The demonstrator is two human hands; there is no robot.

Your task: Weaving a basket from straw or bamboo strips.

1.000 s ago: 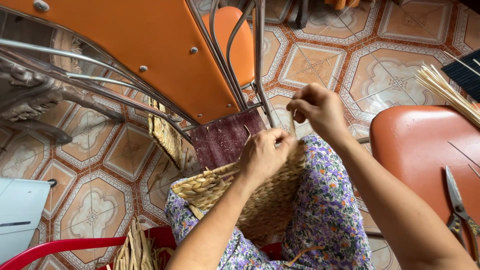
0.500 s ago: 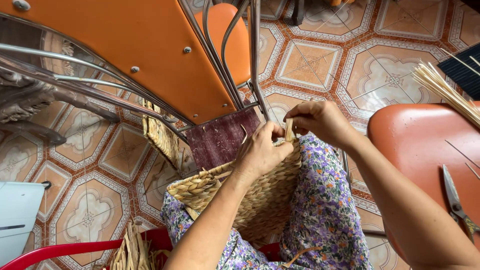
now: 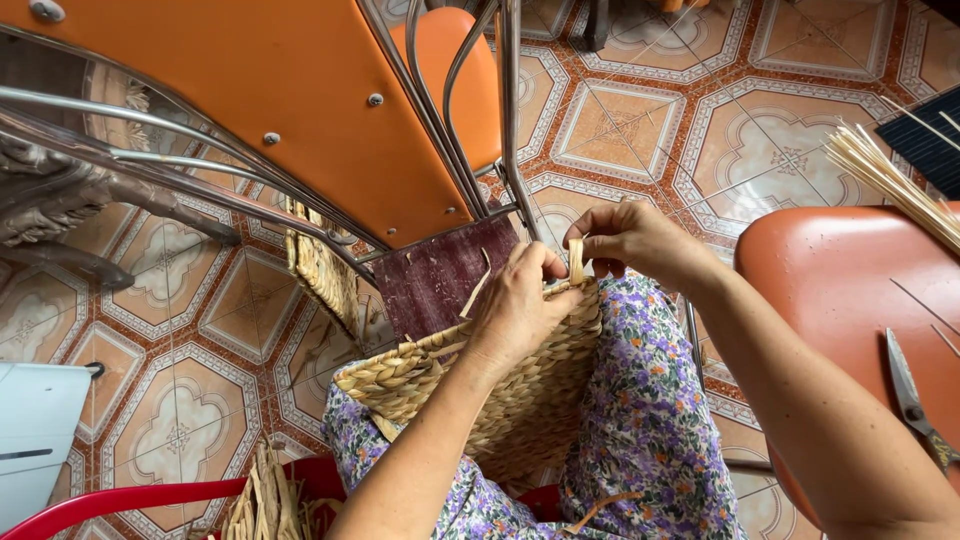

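A woven straw basket (image 3: 520, 400) rests on my lap, over floral-patterned cloth (image 3: 650, 420). My left hand (image 3: 520, 305) grips the basket's braided rim near its far corner. My right hand (image 3: 630, 240) pinches a flat straw strand (image 3: 576, 260) that stands up from that same corner, right beside my left fingers. A loose strand end (image 3: 478, 290) sticks out by my left hand.
An orange chair (image 3: 300, 110) with chrome legs leans overhead at the left. An orange stool (image 3: 860, 320) at the right carries scissors (image 3: 912, 395) and a bundle of straw sticks (image 3: 890, 185). A red basket rim (image 3: 120, 497) with straw lies bottom left on the tiled floor.
My right hand has come down from above the basket to the rim corner and now pinches the upright strand. My left hand slid along the rim toward it.
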